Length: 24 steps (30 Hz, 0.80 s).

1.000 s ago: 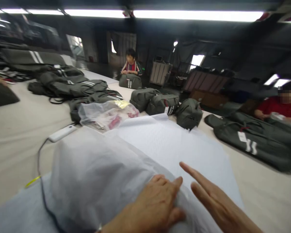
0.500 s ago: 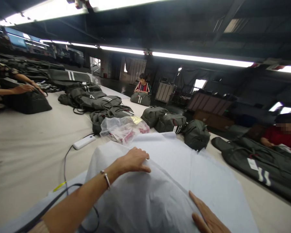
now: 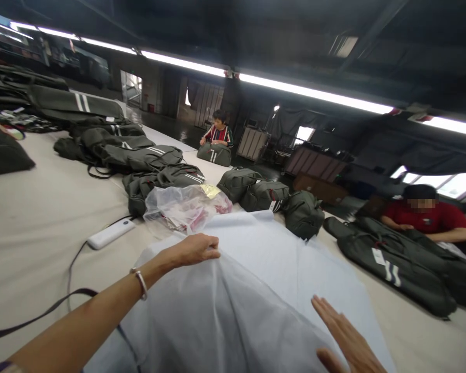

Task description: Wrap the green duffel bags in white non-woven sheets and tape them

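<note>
My left hand (image 3: 200, 249), with a silver bangle at the wrist, pinches the upper edge of a thin, translucent white sheet (image 3: 233, 311). The sheet is pulled into folds below that grip, and something dark shows faintly through it. Its kind, paper or plastic, I cannot tell. At the lower right my right hand (image 3: 344, 334) is open, fingers stretched out, beside the sheet's right edge. Under and beyond lies a stack of pale white sheets (image 3: 264, 248). A dark strap (image 3: 42, 316) runs past my left forearm.
A clear plastic bag (image 3: 182, 204) with reddish contents lies beyond the sheets, near a white power bank (image 3: 112, 233) with a cable. Dark green bags (image 3: 264, 194) stand behind; more bags (image 3: 396, 259) lie at right. Two co-workers (image 3: 219, 129) sit across the pale table (image 3: 54, 217).
My left hand has closed on the sheet's edge and raised it into folds. My right hand has shifted slightly. The view has turned to the right.
</note>
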Motion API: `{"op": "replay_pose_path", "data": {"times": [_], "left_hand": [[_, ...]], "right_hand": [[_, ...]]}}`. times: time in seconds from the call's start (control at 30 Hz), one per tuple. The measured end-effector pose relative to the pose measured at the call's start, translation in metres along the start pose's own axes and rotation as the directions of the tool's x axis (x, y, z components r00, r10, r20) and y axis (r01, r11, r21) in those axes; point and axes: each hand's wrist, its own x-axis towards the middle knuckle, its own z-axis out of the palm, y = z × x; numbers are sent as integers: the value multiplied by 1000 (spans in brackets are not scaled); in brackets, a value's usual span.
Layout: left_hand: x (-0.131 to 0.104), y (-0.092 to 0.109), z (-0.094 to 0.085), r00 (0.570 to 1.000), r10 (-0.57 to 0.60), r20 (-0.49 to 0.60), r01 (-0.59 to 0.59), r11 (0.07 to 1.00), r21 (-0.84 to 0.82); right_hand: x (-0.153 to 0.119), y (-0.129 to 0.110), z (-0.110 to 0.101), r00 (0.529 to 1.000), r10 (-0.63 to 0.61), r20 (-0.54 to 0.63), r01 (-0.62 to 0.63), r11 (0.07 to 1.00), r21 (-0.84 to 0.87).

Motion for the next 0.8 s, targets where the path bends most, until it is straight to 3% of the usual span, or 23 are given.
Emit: {"op": "replay_pose_path", "data": {"times": [0.07, 0.13, 0.27, 0.4, 0.5, 0.6, 0.7, 0.73, 0.8], "left_hand": [[7, -11, 14, 1000, -15, 14, 15, 998, -54], [10, -19, 26, 999, -16, 31, 21, 989, -147], [13, -28, 31, 1000, 9, 16, -2, 912, -411], [15, -33, 10, 995, 19, 94, 31, 863, -505], [12, -39, -9, 971, 40, 237, 60, 915, -400], [7, -46, -24, 910, 52, 412, 66, 961, -267], [1, -48, -34, 821, 120, 558, 124, 917, -379], [-2, -47, -37, 812, 139, 567, 160, 881, -445], [-6, -42, -43, 836, 136, 531, 214, 812, -544]], "right_hand": [[31, -29, -8, 993, -99, -57, 95, 993, -69], [66, -61, -7, 976, -216, -28, 214, 974, -71], [109, -100, 21, 923, -381, 41, 383, 922, -49], [110, -99, 50, 923, -383, 41, 385, 915, -121], [105, -93, 60, 926, -376, 20, 374, 912, -168], [105, -92, 62, 919, -394, -37, 383, 909, -165], [107, -92, 61, 910, -402, -105, 382, 909, -170], [107, -91, 60, 908, -402, -119, 378, 908, -177], [106, -91, 56, 905, -400, -143, 371, 909, -192]]}}
